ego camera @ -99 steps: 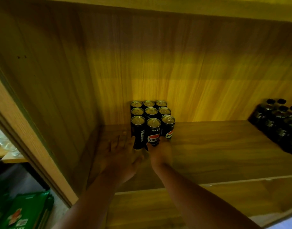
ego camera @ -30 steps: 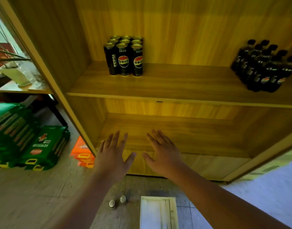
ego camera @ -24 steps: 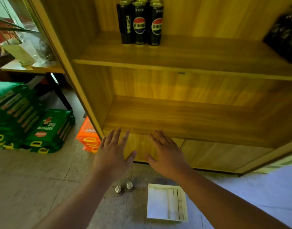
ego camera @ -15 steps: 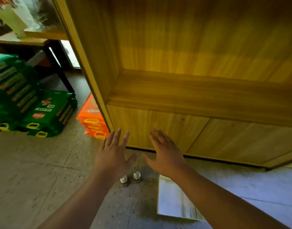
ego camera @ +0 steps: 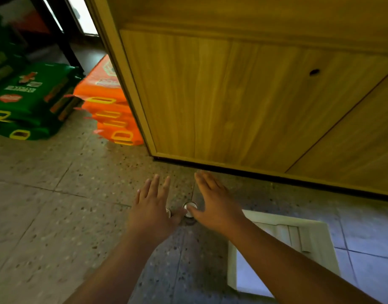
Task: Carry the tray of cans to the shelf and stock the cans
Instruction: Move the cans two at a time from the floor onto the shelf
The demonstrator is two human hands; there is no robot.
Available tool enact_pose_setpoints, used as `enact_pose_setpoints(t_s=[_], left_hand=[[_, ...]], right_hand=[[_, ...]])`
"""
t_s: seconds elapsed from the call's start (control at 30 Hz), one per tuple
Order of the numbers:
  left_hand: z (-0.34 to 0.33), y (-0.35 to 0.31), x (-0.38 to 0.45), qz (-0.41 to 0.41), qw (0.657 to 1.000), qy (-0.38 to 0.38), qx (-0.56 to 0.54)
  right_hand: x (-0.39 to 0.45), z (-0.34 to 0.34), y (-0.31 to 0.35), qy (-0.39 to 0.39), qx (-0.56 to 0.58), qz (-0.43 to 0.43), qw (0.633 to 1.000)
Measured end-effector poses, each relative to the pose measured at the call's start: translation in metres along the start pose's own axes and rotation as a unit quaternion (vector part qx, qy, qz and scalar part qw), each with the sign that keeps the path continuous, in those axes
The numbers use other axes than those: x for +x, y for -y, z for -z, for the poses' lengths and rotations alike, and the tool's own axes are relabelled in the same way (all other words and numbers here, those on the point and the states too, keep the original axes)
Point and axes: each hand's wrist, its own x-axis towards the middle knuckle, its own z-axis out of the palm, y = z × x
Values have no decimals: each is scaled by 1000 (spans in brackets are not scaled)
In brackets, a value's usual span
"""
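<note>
Two cans stand upright on the speckled floor in front of the cabinet; I see only their silver tops. One can shows between my hands, the other can is mostly hidden behind my left hand. My left hand hovers over them, fingers spread, holding nothing. My right hand is spread too, its thumb over the right can's top. A white tray lies on the floor at the lower right, partly under my right forearm. The shelf with the stocked cans is out of view.
The wooden cabinet's lower doors fill the upper right, their base just beyond my fingertips. Orange packs are stacked against the cabinet's left side, green packs further left. A dark table leg stands behind them.
My view has tilted down from the shelf to the floor. Both hands have come down, spread, over the two cans on the floor; the stocked cans have left the view.
</note>
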Motion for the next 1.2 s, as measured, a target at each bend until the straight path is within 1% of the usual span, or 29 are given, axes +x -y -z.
enact_pose_setpoints(t_s=[0.13,0.3,0.4,0.47,0.53,0.63,0.77,0.9,1.03,1.2], left_hand=[[-56,20,11,7,1000,8,-17],[-104,35,11,12,999,-7,-49],[-131,44,9,59,992,-4,-111],[-147,51,7,106,977,2,-185],[-158,57,7,147,955,0,-258],[-167,60,8,175,930,-9,-323],[-170,53,9,215,884,-45,-412],[-175,53,11,223,860,-50,-456],[-183,56,11,227,852,-51,-469],[-187,57,7,230,826,-41,-513]], right_hand=[[18,-57,-12,21,22,-5,1000],[23,-110,-25,40,71,-33,996],[29,-131,-32,26,125,-70,989],[34,-141,-32,23,173,-95,980],[39,-149,-32,14,203,-106,973],[40,-156,-37,-4,249,-134,959],[40,-167,-40,8,282,-149,948],[39,-179,-42,4,318,-157,935],[38,-184,-45,-13,339,-159,927],[38,-189,-46,-22,360,-164,918]])
